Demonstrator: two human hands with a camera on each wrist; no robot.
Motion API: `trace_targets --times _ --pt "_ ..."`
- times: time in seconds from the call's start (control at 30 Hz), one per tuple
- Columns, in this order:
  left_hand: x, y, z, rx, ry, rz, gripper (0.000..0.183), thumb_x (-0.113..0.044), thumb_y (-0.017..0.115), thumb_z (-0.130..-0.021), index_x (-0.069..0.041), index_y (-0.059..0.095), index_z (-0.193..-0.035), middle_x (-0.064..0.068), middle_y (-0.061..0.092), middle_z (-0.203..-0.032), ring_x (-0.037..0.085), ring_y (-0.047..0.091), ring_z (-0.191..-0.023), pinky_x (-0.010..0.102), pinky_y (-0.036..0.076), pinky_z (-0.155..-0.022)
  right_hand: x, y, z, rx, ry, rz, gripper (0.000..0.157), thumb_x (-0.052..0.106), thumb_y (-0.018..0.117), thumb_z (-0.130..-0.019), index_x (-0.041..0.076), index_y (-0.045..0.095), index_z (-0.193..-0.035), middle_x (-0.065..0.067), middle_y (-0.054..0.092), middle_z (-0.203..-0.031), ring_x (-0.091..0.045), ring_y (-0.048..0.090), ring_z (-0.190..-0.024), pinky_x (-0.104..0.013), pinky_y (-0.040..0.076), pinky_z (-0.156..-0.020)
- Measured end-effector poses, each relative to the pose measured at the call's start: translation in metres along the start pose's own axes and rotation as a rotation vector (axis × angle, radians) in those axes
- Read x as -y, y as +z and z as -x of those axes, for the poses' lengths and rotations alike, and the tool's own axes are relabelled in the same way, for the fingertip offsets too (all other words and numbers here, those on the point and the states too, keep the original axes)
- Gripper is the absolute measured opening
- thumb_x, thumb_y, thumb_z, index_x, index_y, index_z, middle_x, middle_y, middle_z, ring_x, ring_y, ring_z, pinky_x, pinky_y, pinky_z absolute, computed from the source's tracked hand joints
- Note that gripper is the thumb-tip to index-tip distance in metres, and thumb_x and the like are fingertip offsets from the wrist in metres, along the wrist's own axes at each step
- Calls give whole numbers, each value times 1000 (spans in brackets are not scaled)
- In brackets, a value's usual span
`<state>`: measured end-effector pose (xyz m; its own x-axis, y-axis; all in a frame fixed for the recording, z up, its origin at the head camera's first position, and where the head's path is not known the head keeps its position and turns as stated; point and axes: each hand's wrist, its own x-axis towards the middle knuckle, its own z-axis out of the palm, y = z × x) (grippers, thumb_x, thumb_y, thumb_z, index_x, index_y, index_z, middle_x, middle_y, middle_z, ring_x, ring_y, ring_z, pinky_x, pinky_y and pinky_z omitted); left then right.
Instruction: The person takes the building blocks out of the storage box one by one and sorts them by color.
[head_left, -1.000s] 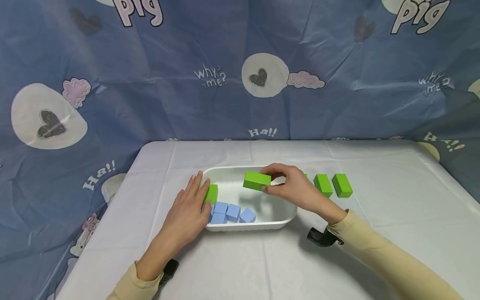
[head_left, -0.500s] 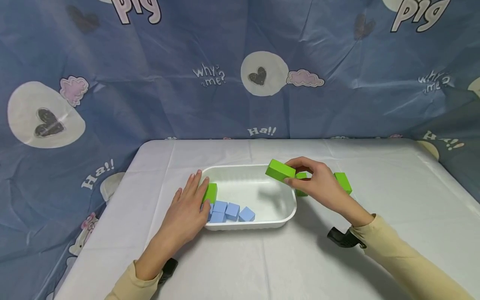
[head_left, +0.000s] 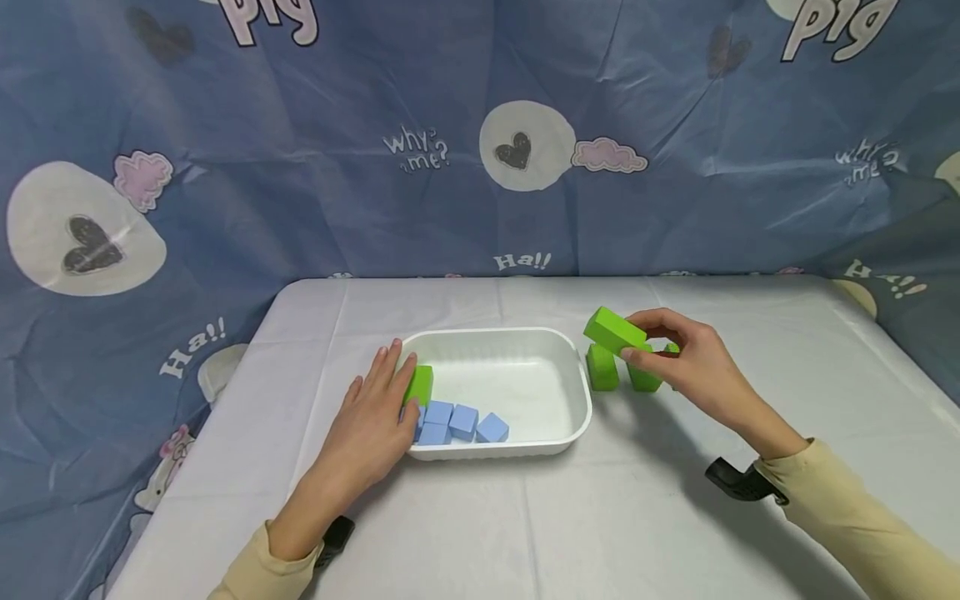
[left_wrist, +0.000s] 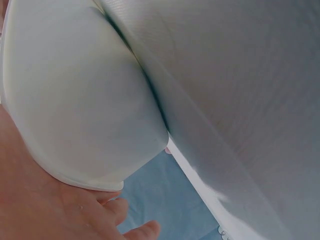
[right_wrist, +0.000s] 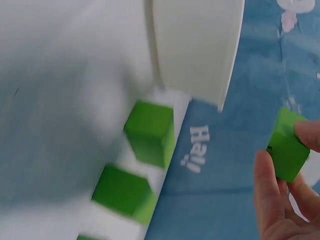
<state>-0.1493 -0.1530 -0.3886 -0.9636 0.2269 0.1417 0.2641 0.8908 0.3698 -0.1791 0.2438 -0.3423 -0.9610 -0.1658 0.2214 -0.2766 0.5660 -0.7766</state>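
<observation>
My right hand (head_left: 693, 367) pinches a green block (head_left: 615, 330) between thumb and fingers, held in the air to the right of the white tray (head_left: 525, 450). The same block (right_wrist: 287, 145) shows in the right wrist view. My left hand (head_left: 375, 417) rests with fairly straight fingers on the tray's left end. Beside its fingers, inside the tray, lies another green block (head_left: 420, 385). Several light blue cubes (head_left: 464, 422) sit along the tray's near left side, partly covered by that hand. In the left wrist view the hand (left_wrist: 60, 200) touches the tray's outer wall (left_wrist: 90, 100).
Right of the tray, on the white-covered table (head_left: 480, 533), stand a green block (head_left: 602, 367), a second green block (head_left: 643, 375) and a third one mostly behind my right hand. A blue patterned cloth (head_left: 337, 208) hangs behind the table.
My right hand has carried the pinched green block rightward, from above the tray to over the green blocks beside it. The left hand stays in place.
</observation>
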Motion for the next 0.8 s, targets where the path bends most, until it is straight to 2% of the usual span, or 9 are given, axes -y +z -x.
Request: trace_targets --times 0.1,0.37,0.6,0.8 --pt "0 0 0 1 1 1 59 -26 42 -101 -4 31 -154 11 11 -164 27 5 -150 62 15 -113 -9 -11 3 -44 28 26 39 25 75 -89 20 64 -126 -1 67 -111 -11 62 -97 -27 52 -60" --pt "1 -1 1 -2 11 6 58 -24 42 -101 -3 32 -153 12 12 -163 28 6 -150 62 15 -112 -34 -34 17 -130 104 73 44 32 72 -91 16 61 -130 -1 65 -116 1 55 -107 -18 42 -80" --pt "0 -1 1 -2 12 9 58 -25 42 -101 -3 32 -153 12 12 -163 28 6 -150 62 15 -112 -59 -53 27 -190 161 159 47 35 72 -91 11 61 -129 -2 65 -109 6 52 -98 -15 45 -69" --pt "0 -1 1 -9 15 7 57 -24 43 -101 -3 33 -153 13 12 -163 29 7 -149 63 16 -112 -74 -65 32 -159 271 180 61 40 69 -91 1 54 -136 -20 59 -122 12 47 -89 -15 46 -66"
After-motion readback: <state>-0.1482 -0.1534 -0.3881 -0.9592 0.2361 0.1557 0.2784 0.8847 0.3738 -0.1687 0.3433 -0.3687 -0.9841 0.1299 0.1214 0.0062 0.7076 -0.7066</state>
